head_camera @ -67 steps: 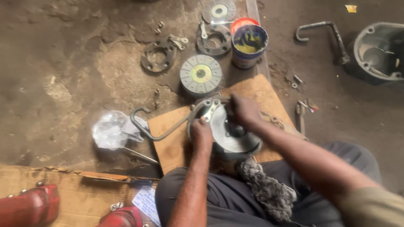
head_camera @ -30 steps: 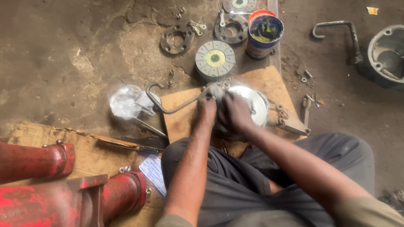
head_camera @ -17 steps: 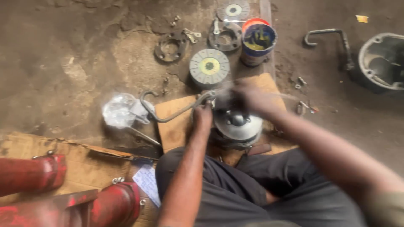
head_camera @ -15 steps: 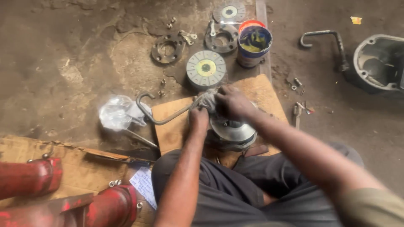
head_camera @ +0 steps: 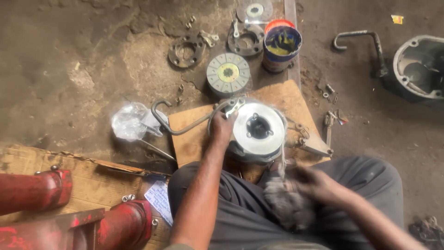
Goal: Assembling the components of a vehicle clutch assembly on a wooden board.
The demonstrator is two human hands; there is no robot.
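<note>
My left hand [head_camera: 223, 127] gripped the left rim of the round metal housing [head_camera: 259, 132] on the wooden board [head_camera: 194, 139]. Nearer, my blurred right hand [head_camera: 319, 185] clutched a grey rag [head_camera: 286, 203]; its fingers were indistinct.

The round metal housing [head_camera: 259, 132] I work on lies flat on a cardboard sheet [head_camera: 282, 99] on the floor, its pale, shiny face up, with a dark central hole ringed by small studs. My left hand [head_camera: 223, 127] rests on its left rim. The grey wad of rag [head_camera: 286, 203] sits blurred in my right hand [head_camera: 319, 185], over my lap.
</note>
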